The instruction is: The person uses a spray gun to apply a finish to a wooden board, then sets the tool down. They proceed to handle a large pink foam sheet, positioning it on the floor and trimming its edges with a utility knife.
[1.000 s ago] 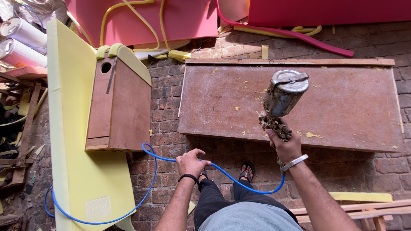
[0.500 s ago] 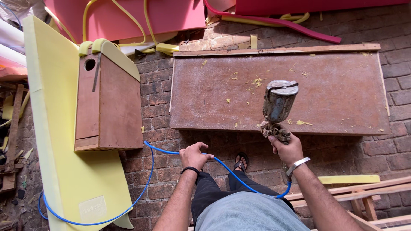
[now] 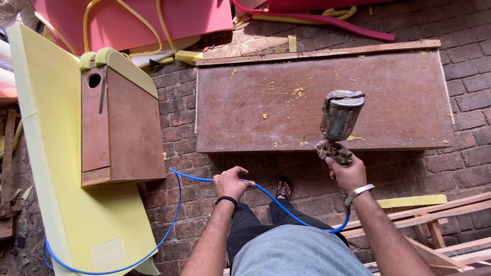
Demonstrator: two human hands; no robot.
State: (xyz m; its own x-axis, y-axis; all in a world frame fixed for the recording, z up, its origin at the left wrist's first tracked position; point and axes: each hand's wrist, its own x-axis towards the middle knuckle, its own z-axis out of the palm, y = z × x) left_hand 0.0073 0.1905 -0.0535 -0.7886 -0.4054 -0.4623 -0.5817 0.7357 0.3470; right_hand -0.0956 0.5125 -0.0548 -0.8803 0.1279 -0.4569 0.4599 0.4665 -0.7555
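my right hand (image 3: 349,173) grips a grimy spray gun (image 3: 337,125) upright over the brown board (image 3: 286,102) on the brick floor (image 3: 179,112). my left hand (image 3: 231,183) holds the blue hose (image 3: 174,214), which loops past the wooden box (image 3: 120,133) on yellow foam (image 3: 46,153).

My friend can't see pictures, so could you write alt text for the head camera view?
Seen from above, a person's right hand holds a grimy spray gun over a brown board on a brick floor, while the left hand grips its blue hose.

Daylit brick floor (image 3: 194,204), scattered foam offcuts (image 3: 169,20)
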